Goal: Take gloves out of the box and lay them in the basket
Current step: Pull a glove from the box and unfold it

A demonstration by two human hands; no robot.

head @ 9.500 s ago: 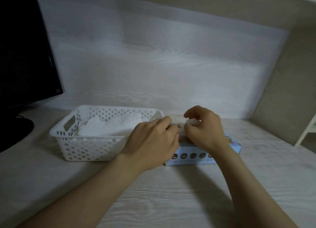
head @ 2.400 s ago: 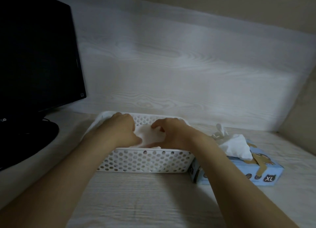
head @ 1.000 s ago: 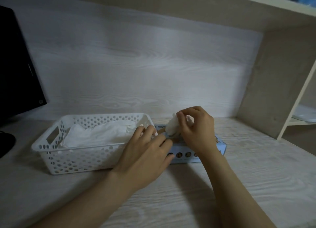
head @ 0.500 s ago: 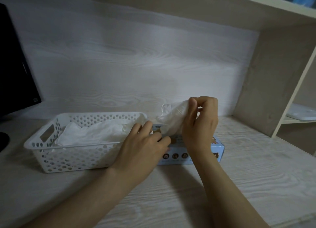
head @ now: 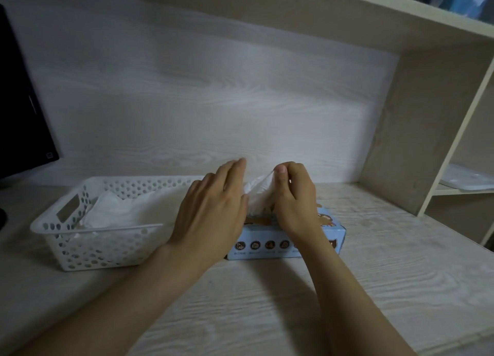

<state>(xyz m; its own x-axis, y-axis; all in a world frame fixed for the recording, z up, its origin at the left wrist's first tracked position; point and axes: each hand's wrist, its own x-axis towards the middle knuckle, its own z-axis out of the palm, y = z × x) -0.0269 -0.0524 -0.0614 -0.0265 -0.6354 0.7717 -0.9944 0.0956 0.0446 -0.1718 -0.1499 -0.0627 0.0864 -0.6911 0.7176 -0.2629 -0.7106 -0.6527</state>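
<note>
A light blue glove box (head: 331,232) lies on the desk, right of a white perforated basket (head: 101,245). White gloves (head: 117,214) lie piled inside the basket. My right hand (head: 292,195) pinches a thin white glove (head: 258,192) between thumb and forefinger, just above the box's top opening; the glove's lower end still reaches into the box. My left hand (head: 211,214) hovers over the box's left end with fingers stretched out, touching the glove's left side. The box's opening is hidden behind both hands.
A black monitor (head: 18,110) stands at the far left. A wooden upright panel (head: 417,131) bounds the desk on the right, with a shelf (head: 374,5) overhead. A white flat object (head: 465,178) lies on the side shelf at right.
My right hand has come down and a little right with the glove, from well above the box to just over it. My left hand has lifted off the box and spread its fingers.
</note>
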